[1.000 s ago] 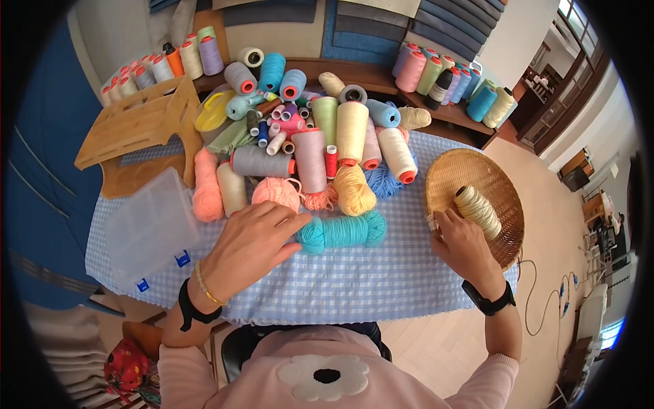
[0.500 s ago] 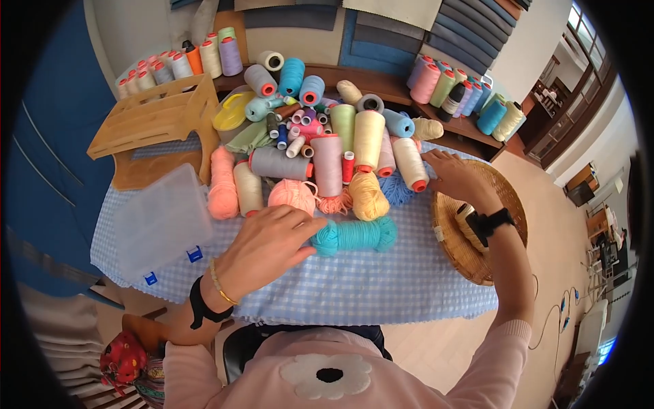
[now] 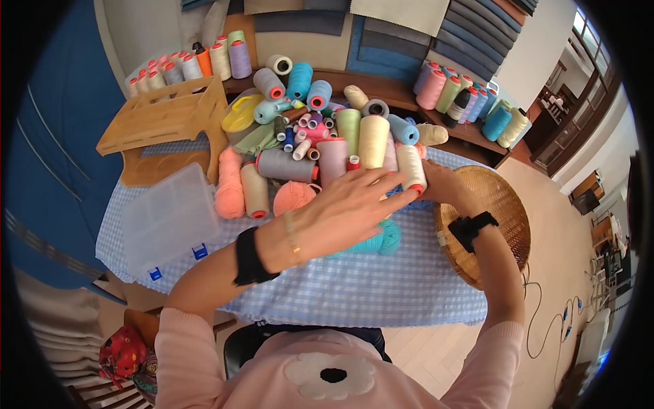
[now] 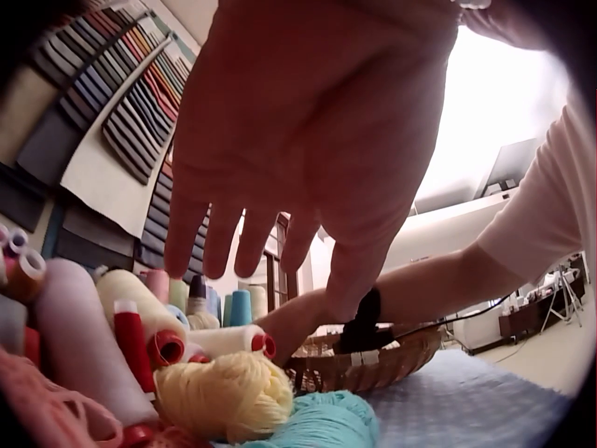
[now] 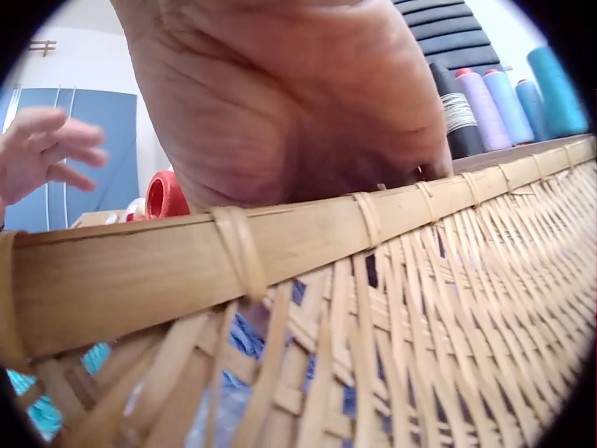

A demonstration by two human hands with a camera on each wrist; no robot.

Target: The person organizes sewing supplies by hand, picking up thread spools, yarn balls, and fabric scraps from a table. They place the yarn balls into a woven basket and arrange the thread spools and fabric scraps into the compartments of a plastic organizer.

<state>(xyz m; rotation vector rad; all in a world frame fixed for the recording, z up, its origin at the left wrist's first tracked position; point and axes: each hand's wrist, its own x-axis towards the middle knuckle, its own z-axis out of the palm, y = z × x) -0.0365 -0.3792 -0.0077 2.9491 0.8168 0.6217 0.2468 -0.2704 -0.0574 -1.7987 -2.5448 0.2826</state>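
My left hand [image 3: 344, 211] reaches across the middle of the table, fingers straight and spread, above a turquoise yarn skein [image 3: 388, 238]. In the left wrist view its palm shows bare over a yellow yarn ball [image 4: 224, 392]. My right hand [image 3: 441, 183] is at the right side of the pile, close beside a cream thread cone [image 3: 411, 165] with a red base. Its fingers are hidden behind that cone, and I cannot tell what they hold. The wicker basket [image 3: 509, 218] lies under my right forearm; its rim passes close below the hand in the right wrist view.
Many thread cones and yarn balls fill the table's back, including a grey cone [image 3: 286, 165] and coral yarn [image 3: 230, 184]. At left are a wooden rack [image 3: 163, 116] and a clear plastic case [image 3: 170, 211]. More cones stand on a shelf [image 3: 470, 129] at back right.
My right hand has gone from the basket's near-left rim forward to the pile's right side. My left hand has moved right, from beside the turquoise skein to over it.
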